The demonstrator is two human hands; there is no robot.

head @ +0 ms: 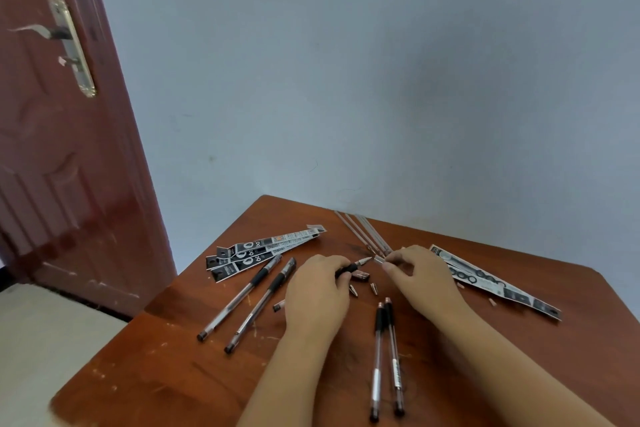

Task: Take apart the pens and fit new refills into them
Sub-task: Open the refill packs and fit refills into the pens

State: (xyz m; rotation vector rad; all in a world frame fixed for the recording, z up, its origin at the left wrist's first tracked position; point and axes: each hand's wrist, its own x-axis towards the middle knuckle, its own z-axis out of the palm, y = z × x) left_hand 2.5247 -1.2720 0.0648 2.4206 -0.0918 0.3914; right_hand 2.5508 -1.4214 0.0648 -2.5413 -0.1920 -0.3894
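While my left hand (317, 291) is closed round the black grip of the pen (353, 266), tip pointing right, my right hand (420, 274) pinches a small cone tip (379, 259) just beside it. Both feel light, stiff and slippery, I judge; hold the rubber grip. Loose cones (363, 289) lie near; stripped pens (386, 357) nearer, refill packets (263, 251) far left on the table (173, 374).

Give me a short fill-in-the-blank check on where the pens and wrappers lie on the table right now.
1. The left hand grips a pen whose tip points toward the ___ hand.
2. Between the forearms lie ___ pens side by side.
3. The wrappers left of the hands lie on the ___.

Missing words: right; two; table
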